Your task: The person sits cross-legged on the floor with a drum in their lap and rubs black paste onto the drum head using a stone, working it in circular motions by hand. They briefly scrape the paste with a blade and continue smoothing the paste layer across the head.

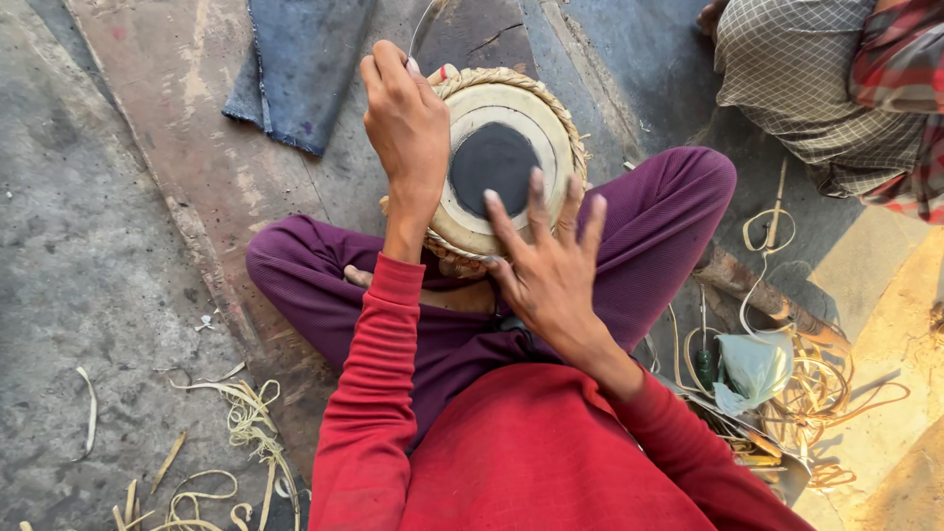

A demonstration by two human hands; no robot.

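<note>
Far left on the grey concrete floor (88,246) I see pale cut strips of lacing (246,423) scattered near me, and a blue-grey cloth mat (300,69) lying farther off.

My left hand (405,123) is raised over the far-left rim of the small round drum with a cream skin and black centre patch (501,162). Its fingers are curled tight around a thin pale strap (425,25) that runs up and away out of view; I judge it is being drawn taut through the woven rim.

The drum sits in my lap between my crossed legs in purple trousers (669,216), head facing up.

My right hand (551,265) lies on the near-right edge of the drumhead, fingers spread wide and flat, holding nothing, bracing the drum.

So the step in hand looks like tightening the lacing. The next move, I judge, calls for a steady pull with the drum pinned so it does not turn.

Right of my knee lie a pale green plastic bag (752,369) and coiled tan straps (826,388). Far right, another person's checked cloth (806,79) shows.
</note>
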